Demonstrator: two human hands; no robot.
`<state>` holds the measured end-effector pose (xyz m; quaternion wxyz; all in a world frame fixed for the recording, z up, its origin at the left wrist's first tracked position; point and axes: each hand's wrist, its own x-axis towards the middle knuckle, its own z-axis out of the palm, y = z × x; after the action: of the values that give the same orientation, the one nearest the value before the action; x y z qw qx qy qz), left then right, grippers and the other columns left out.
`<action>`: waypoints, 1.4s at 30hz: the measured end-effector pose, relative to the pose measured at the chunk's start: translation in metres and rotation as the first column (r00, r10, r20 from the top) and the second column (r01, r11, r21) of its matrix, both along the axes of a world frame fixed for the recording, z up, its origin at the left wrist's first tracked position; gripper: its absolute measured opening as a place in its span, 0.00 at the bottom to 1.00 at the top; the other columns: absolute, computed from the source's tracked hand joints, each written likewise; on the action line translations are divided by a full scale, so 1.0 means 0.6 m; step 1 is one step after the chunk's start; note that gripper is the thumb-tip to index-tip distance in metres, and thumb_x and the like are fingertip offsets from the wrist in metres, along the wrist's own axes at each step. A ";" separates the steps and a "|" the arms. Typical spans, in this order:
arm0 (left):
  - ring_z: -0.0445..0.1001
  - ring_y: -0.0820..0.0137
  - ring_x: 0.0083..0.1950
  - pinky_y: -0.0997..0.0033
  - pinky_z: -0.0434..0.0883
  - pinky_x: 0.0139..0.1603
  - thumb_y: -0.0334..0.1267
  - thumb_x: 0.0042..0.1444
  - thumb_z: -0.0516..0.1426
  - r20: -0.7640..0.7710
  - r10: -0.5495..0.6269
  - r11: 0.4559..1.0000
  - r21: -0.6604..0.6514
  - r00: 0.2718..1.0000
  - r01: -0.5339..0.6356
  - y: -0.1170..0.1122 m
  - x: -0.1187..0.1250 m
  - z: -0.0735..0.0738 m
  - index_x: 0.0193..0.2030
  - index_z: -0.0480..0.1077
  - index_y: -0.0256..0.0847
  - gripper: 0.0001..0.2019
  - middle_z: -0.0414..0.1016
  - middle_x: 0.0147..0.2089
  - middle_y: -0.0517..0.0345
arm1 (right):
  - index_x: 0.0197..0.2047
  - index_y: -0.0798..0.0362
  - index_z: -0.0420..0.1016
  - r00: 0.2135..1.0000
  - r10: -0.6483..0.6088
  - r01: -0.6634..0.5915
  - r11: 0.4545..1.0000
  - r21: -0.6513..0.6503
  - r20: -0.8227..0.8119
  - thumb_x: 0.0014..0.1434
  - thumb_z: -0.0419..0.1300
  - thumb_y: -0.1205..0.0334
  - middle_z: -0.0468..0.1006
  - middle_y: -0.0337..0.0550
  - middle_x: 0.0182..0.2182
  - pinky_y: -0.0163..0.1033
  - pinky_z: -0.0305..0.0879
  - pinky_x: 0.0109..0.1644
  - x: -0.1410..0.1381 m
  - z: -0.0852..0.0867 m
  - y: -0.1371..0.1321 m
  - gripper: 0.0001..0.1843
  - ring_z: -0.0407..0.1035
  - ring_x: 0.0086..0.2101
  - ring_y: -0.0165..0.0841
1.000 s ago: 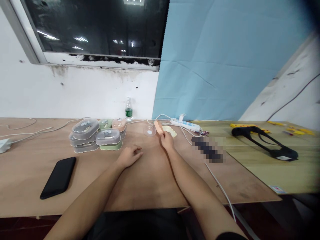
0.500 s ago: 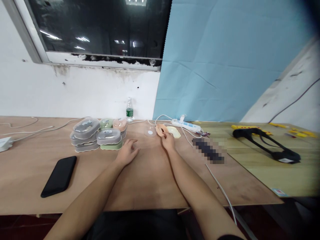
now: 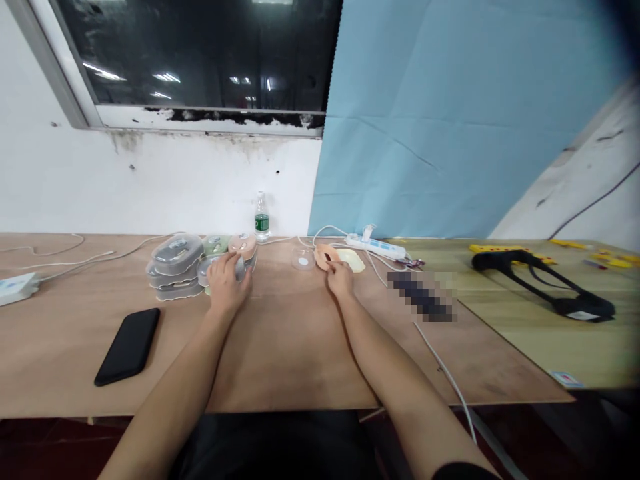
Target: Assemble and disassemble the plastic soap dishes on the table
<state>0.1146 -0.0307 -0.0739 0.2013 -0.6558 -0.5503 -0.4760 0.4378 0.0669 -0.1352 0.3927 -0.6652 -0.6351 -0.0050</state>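
Note:
My left hand is over a small lidded box at the front of the stack, its fingers spread on the grey-looking lid and the thumb apart. Most of that box is hidden by the hand. My right hand pinches the near edge of a peach-coloured oval piece that has a dark spot in its middle. Touching or just behind it on the right lies a cream scalloped-edged piece. To the left sits a clear lid with a white round sticker.
Several stacked boxes with grey, green and peach parts stand at left. A water bottle is by the wall. There are a black phone, a power strip, cables, a pixelated dark object and a black strap frame.
My left hand has moved left and forward from the bare table onto the front box of the stack. My right hand stays at the peach-coloured piece. The view has shifted slightly.

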 end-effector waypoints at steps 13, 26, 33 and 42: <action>0.55 0.52 0.66 0.46 0.44 0.65 0.39 0.51 0.57 -0.161 0.156 0.948 -0.251 0.975 -0.194 0.009 -0.007 -0.017 0.58 0.63 0.40 0.25 0.63 0.63 0.44 | 0.44 0.52 0.79 0.998 0.051 -0.050 0.998 0.035 -0.028 0.53 0.55 0.69 0.71 0.48 0.41 0.42 0.62 0.53 0.002 -0.012 0.008 0.18 0.67 0.43 0.37; 0.59 0.56 0.64 0.48 0.39 0.66 0.35 0.54 0.52 -0.149 0.067 0.963 -0.250 0.987 -0.103 0.005 0.003 -0.011 0.60 0.63 0.42 0.24 0.66 0.61 0.47 | 0.40 0.53 0.77 0.978 0.208 -0.199 0.945 0.260 -0.009 0.55 0.54 0.65 0.71 0.48 0.39 0.45 0.63 0.53 -0.039 0.015 -0.016 0.12 0.66 0.45 0.39; 0.53 0.57 0.67 0.47 0.38 0.67 0.37 0.55 0.52 -0.225 0.037 0.949 -0.296 0.974 -0.104 -0.003 0.024 -0.010 0.58 0.64 0.44 0.22 0.61 0.65 0.49 | 0.39 0.51 0.76 0.937 0.345 -0.347 0.887 0.304 0.061 0.58 0.53 0.65 0.72 0.46 0.38 0.46 0.62 0.53 -0.072 0.032 -0.039 0.11 0.66 0.44 0.39; 0.51 0.49 0.67 0.37 0.35 0.65 0.35 0.51 0.55 -0.197 0.126 0.941 -0.287 0.972 -0.180 -0.005 0.018 -0.013 0.61 0.61 0.44 0.28 0.60 0.65 0.44 | 0.40 0.50 0.76 0.917 0.389 -0.399 0.888 0.231 0.088 0.59 0.53 0.63 0.74 0.46 0.39 0.46 0.61 0.55 -0.084 0.036 -0.050 0.11 0.66 0.46 0.38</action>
<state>0.1257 -0.0334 -0.0817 0.1828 -0.6736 -0.6461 -0.3091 0.3872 0.0371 -0.1135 0.4516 -0.4690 -0.7588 -0.0162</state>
